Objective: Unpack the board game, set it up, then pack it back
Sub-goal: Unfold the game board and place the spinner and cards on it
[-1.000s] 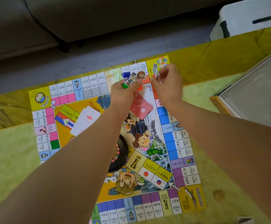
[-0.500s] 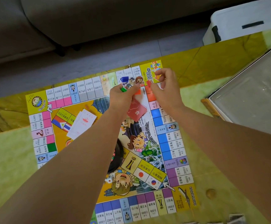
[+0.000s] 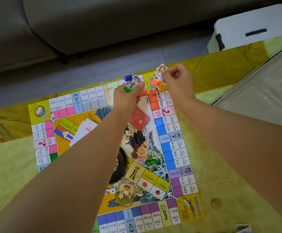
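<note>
The colourful game board (image 3: 93, 169) lies flat on the table. At its far edge my left hand (image 3: 128, 98) grips several cardboard character pawns (image 3: 133, 81), with a blue stand and a green stand showing. My right hand (image 3: 177, 81) pinches one character pawn with a red stand (image 3: 160, 73) above the yellow corner square. Another pawn on a red stand (image 3: 155, 91) stands on the board just below it. A red card deck (image 3: 139, 121) lies on the board under my left wrist. A white card pile (image 3: 84, 130) lies left of my left forearm.
The table surface (image 3: 10, 174) is glossy yellow-green. A grey box lid (image 3: 263, 98) lies at the right. A white storage bin (image 3: 248, 36) and a grey sofa (image 3: 86, 22) stand on the floor beyond the table's far edge. Folded paper (image 3: 243, 227) shows at the bottom right.
My right hand has moved right and away from my left hand, lifting one red-stand pawn over the yellow corner. One pawn now stands on the board. The view has shifted slightly.
</note>
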`<state>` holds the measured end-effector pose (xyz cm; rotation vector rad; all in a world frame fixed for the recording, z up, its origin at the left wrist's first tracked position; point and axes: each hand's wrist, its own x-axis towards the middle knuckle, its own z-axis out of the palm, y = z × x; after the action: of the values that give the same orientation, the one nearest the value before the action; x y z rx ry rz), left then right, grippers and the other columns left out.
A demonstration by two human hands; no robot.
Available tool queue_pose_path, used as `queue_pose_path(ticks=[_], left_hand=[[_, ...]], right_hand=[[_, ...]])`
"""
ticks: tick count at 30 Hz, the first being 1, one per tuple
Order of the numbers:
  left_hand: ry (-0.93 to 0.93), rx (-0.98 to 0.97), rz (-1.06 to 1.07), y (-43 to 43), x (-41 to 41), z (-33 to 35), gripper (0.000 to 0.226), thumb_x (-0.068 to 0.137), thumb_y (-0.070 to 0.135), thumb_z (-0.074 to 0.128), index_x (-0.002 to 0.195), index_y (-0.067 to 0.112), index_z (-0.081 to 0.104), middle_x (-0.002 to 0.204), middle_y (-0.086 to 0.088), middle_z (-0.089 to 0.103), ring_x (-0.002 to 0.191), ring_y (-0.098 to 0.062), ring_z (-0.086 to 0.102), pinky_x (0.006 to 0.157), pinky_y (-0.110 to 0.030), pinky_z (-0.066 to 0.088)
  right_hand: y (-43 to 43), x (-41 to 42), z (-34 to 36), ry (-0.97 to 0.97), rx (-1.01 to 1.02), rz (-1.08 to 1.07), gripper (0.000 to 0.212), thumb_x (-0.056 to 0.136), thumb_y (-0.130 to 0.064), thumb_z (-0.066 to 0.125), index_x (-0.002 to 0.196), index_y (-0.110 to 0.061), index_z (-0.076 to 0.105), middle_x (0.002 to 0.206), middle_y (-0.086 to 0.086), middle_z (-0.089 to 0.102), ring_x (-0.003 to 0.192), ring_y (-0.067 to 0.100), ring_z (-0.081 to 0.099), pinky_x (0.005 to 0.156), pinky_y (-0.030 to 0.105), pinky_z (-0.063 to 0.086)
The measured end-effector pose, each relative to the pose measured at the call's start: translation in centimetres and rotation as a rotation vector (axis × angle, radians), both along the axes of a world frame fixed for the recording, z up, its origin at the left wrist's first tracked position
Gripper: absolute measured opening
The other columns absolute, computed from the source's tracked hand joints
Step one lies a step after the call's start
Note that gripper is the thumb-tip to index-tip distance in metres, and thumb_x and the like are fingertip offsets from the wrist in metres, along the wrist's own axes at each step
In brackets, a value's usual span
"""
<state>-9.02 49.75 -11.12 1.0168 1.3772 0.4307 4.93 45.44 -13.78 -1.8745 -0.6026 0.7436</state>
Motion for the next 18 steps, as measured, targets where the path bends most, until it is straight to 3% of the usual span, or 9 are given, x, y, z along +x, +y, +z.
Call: queue_pose_path(ticks=[3,7,11,18], left_hand=[[0.034,-0.051,-0.014,0.3,0.1,-0.6,0.026,0.089,0.025,0.068,0.07,0.017,0.053,0.048,0.007,0.054,0.043,-0.007,0.051,0.046,-0.016,0.044],[0.071,-0.078,0.014,0.6,0.2,-1.7,0.021,0.087,0.028,0.07,0.078,0.016,0.057,0.061,0.003,0.061,0.049,-0.009,0.058,0.047,-0.017,0.046],[0.075,-0.073,0.01,0.9,0.2,-2.1,0.02,0.088,0.025,0.07,0.082,0.011,0.057,0.052,0.007,0.057,0.033,-0.003,0.052,0.04,-0.015,0.04],[0.072,-0.082,-0.023,0.9,-0.5,-2.7,0.019,0.085,0.027,0.073,0.079,0.015,0.059,0.049,0.011,0.06,0.039,-0.003,0.056,0.049,-0.019,0.044]], right_hand=[[0.8,0.4,-1.0,-0.03,-0.082,0.04,0.017,0.086,-0.021,0.069,0.075,-0.019,0.056,0.08,0.006,0.07,0.075,0.015,0.067,0.067,0.028,0.053],[1.5,0.2,-1.9,-0.075,-0.116,0.107,0.019,0.085,-0.025,0.071,0.073,-0.023,0.056,0.079,0.002,0.07,0.076,0.018,0.069,0.072,0.041,0.057],[1.9,0.2,-2.3,-0.093,-0.142,0.145,0.021,0.083,-0.024,0.073,0.072,-0.025,0.055,0.08,-0.001,0.069,0.077,0.017,0.068,0.074,0.041,0.057],[1.5,-0.2,-2.3,-0.063,-0.176,0.244,0.02,0.08,-0.021,0.076,0.078,-0.022,0.056,0.086,-0.002,0.067,0.08,0.013,0.064,0.078,0.033,0.056]])
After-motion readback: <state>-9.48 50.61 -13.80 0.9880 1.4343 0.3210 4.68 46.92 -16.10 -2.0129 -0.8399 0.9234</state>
